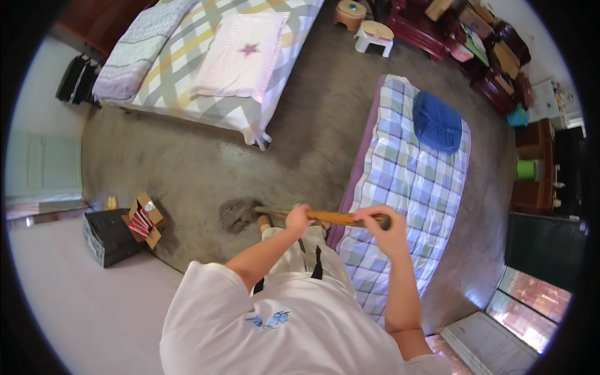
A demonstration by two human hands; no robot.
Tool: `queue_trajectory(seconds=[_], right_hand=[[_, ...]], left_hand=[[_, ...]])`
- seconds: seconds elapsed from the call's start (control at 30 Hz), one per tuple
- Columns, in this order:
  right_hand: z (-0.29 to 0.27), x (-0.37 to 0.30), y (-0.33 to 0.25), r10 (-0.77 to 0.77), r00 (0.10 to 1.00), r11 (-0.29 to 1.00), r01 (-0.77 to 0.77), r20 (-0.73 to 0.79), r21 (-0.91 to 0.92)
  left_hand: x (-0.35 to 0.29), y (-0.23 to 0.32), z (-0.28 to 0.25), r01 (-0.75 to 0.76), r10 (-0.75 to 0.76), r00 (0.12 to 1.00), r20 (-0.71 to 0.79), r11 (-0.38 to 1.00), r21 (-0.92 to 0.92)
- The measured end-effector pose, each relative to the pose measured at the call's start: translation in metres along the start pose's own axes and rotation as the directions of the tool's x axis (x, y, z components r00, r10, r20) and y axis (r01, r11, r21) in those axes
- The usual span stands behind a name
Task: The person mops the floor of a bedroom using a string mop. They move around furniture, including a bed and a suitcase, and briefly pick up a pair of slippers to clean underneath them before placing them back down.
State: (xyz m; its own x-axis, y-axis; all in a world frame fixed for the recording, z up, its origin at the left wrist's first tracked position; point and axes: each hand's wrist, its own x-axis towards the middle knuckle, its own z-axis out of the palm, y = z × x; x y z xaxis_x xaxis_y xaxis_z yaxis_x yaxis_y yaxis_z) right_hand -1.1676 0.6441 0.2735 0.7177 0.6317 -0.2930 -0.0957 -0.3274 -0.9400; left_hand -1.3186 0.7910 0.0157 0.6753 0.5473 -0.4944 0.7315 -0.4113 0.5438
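Note:
A mop with a yellow-brown wooden handle point(334, 217) slants across in front of my body. Its grey stringy head point(236, 215) lies on the concrete floor to the left of my feet. My left hand point(298, 220) is closed around the lower part of the handle. Near the dark upper end, my right hand point(384, 230) grips the same handle, with that end sticking out past it. My feet, partly hidden by the handle and my hands, are just beyond my light trousers.
A bed with a checked sheet point(169, 84) stands at the far left. On the right lies a plaid mattress point(400, 181) with a blue cushion point(437, 122). An open cardboard box point(156, 215) sits beside a black box point(112, 234) at left. Stools point(375, 31) stand at the back.

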Motion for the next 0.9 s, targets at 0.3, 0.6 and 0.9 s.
queue_trajectory(seconds=[0.3,0.6,0.9], right_hand=[[-0.112,-0.035,0.009,-0.122,0.855,0.987,0.158,-0.504,0.028],[-0.052,0.012,0.058,0.131,0.86,0.979,-0.191,-0.494,-0.073],[0.008,0.092,0.067,0.559,0.803,0.769,-0.596,-0.209,-0.232]], left_hand=[[0.105,0.174,0.07,-0.409,0.421,0.881,0.215,0.907,-0.103],[0.252,0.173,0.067,-0.699,0.647,0.704,0.292,0.703,0.129],[0.263,0.145,0.027,-0.029,0.043,0.991,0.124,0.994,-0.107]])
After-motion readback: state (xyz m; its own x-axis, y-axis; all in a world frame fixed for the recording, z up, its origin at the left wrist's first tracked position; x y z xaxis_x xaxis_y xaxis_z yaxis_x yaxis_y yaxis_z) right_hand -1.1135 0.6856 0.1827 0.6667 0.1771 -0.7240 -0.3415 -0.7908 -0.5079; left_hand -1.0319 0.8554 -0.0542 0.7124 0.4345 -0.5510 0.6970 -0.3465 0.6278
